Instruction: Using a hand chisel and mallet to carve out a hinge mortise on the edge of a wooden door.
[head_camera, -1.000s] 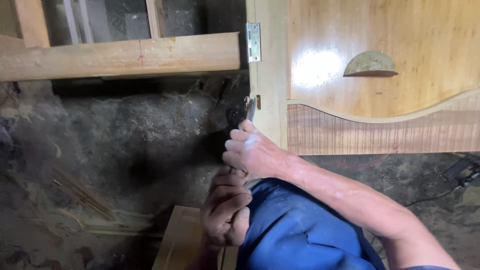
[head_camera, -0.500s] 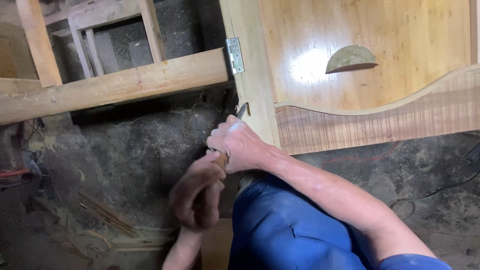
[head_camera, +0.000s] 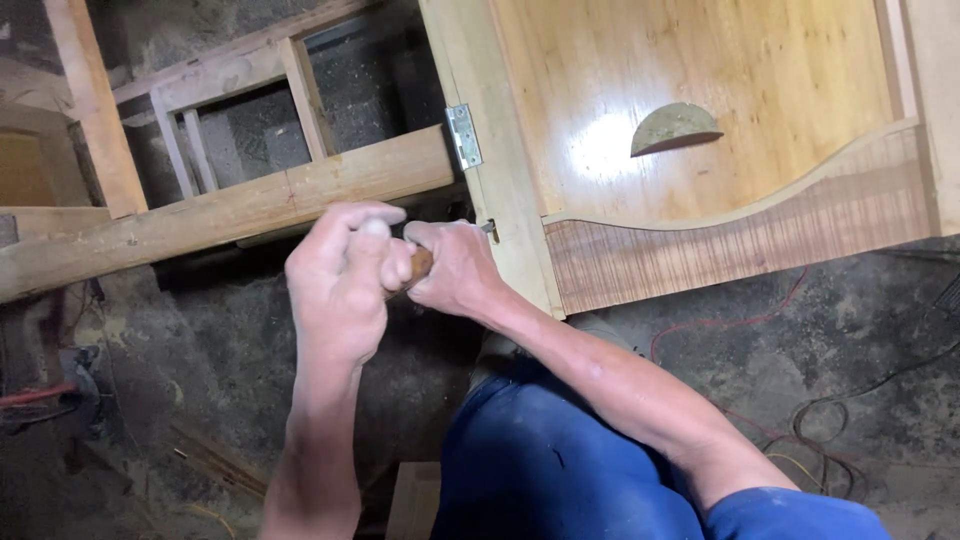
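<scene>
A wooden-handled tool (head_camera: 420, 264), likely a chisel or screwdriver, has its metal tip (head_camera: 490, 230) against the edge of a pale wooden door panel (head_camera: 700, 120). My right hand (head_camera: 455, 268) is wrapped around the handle near the tip. My left hand (head_camera: 340, 275) is closed over the butt end of the same handle. The handle is mostly hidden by both hands. A metal hinge (head_camera: 462, 136) is fixed on the door's edge above the tool.
A rough timber beam (head_camera: 230, 210) runs left from the door edge, with a wooden frame (head_camera: 240, 90) behind it. A half-round wooden piece (head_camera: 675, 128) lies on the panel. Red and dark cables (head_camera: 800, 420) trail on the dirty floor at right. My blue-clad knee (head_camera: 560, 470) is below.
My left hand has risen from near my knee up to the tool handle and closed on it. The view has shifted so the door and beam sit higher right.
</scene>
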